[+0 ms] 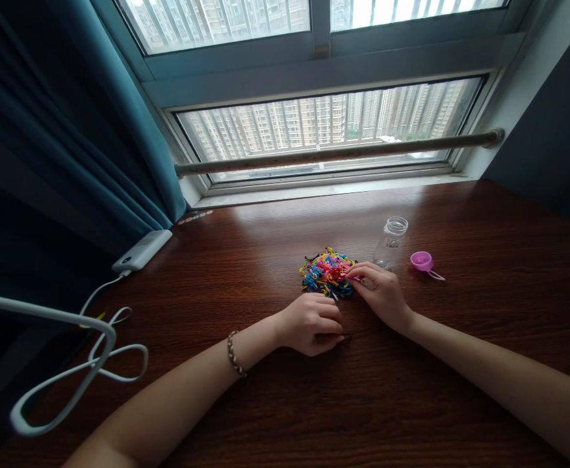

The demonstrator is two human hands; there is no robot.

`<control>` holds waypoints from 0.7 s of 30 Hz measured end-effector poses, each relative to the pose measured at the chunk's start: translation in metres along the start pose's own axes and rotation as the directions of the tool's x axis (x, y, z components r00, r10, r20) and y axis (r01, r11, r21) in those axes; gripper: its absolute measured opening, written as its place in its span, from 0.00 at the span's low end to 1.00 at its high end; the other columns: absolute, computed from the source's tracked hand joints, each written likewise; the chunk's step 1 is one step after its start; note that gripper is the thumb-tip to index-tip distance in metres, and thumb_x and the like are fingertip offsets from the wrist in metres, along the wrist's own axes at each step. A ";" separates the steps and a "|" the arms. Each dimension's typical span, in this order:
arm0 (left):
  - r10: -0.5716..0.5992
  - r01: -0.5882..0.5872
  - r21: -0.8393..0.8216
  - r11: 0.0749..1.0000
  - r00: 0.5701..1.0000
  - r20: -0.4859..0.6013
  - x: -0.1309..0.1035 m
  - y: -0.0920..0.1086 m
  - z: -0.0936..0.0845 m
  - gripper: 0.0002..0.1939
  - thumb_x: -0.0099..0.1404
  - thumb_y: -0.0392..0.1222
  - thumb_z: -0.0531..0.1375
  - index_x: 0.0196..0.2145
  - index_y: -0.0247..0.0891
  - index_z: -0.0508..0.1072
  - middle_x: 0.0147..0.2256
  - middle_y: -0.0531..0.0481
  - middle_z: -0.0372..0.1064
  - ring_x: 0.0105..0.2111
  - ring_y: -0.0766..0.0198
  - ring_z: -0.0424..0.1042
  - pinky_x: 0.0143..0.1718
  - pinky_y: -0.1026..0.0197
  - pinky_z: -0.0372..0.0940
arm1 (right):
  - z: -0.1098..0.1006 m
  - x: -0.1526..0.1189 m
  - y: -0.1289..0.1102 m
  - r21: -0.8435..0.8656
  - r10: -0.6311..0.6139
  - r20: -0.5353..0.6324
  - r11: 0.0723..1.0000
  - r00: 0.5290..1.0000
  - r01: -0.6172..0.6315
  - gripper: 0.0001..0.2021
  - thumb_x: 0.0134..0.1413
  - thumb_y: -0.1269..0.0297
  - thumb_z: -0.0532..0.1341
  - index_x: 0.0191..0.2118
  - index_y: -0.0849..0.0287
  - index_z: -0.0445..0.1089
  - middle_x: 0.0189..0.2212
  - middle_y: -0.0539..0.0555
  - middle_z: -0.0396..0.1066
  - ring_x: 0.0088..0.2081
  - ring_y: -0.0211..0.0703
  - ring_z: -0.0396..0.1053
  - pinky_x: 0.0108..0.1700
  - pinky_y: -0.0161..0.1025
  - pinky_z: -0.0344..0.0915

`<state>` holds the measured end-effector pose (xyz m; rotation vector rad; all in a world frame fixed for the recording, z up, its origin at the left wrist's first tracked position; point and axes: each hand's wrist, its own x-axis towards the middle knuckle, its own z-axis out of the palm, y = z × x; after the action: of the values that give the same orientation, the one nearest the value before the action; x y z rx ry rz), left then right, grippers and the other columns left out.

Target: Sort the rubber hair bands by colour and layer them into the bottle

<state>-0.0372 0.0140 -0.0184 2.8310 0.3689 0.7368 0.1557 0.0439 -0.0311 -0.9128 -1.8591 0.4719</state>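
A pile of small colourful bands (327, 270) lies on the brown wooden table (265, 416). My right hand (381, 292) touches the pile's right edge, thumb and fingers pinched on a pink band (357, 279). Just in front of the pile rests my left hand (311, 324), its fingers curled and closed on a small dark band (347, 338). A bracelet circles my left wrist. Behind my right hand stands a clear open bottle (390, 244), its lower part partly hidden. To its right lies a pink cap (422, 261) with a loop.
At the left edge a white power bank (142, 251) is plugged into a white cable (104, 351) that loops in front. A blue curtain (133, 143) hangs at left. Behind the table are a window and a metal rail (338, 155).
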 end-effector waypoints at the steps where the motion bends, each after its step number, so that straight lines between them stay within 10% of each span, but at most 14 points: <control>1: 0.006 -0.006 -0.003 1.000 1.000 -0.005 -0.001 0.000 -0.002 0.02 0.55 0.39 0.58 0.28 0.39 0.71 0.27 0.49 0.70 0.27 0.65 0.67 0.29 0.61 0.62 | 0.000 0.000 0.001 -0.025 -0.015 0.006 1.000 1.000 0.015 0.05 0.51 0.71 0.58 0.31 0.57 0.71 0.32 0.53 0.71 0.37 0.42 0.68 0.40 0.40 0.66; 6: -0.198 0.209 0.024 0.978 0.952 -0.233 -0.013 -0.027 -0.017 0.04 0.58 0.36 0.56 0.31 0.38 0.72 0.30 0.47 0.70 0.30 0.64 0.67 0.35 0.59 0.64 | 0.001 -0.001 0.000 -0.119 -0.149 0.074 0.980 0.986 0.157 0.07 0.53 0.69 0.57 0.36 0.56 0.72 0.37 0.53 0.72 0.42 0.44 0.64 0.47 0.45 0.62; 12: -0.538 0.643 0.058 0.764 0.684 -0.493 -0.034 -0.080 -0.027 0.08 0.58 0.36 0.57 0.36 0.38 0.72 0.36 0.46 0.70 0.40 0.59 0.67 0.44 0.54 0.63 | 0.004 -0.004 0.001 -0.184 -0.193 0.201 0.955 0.960 0.231 0.11 0.55 0.69 0.54 0.42 0.53 0.71 0.42 0.52 0.71 0.48 0.46 0.61 0.50 0.49 0.60; 21: -0.564 0.605 0.088 0.791 0.778 -0.276 -0.040 -0.093 -0.015 0.13 0.61 0.33 0.52 0.38 0.39 0.73 0.41 0.49 0.71 0.50 0.58 0.63 0.53 0.47 0.58 | 0.004 -0.003 0.002 -0.155 -0.194 0.159 0.963 0.968 0.219 0.12 0.55 0.70 0.53 0.43 0.55 0.70 0.42 0.54 0.71 0.47 0.47 0.61 0.49 0.50 0.62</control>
<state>-0.0963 0.0927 -0.0461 2.5187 1.3451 0.9195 0.1535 0.0433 -0.0360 -0.8020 -2.1260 0.2563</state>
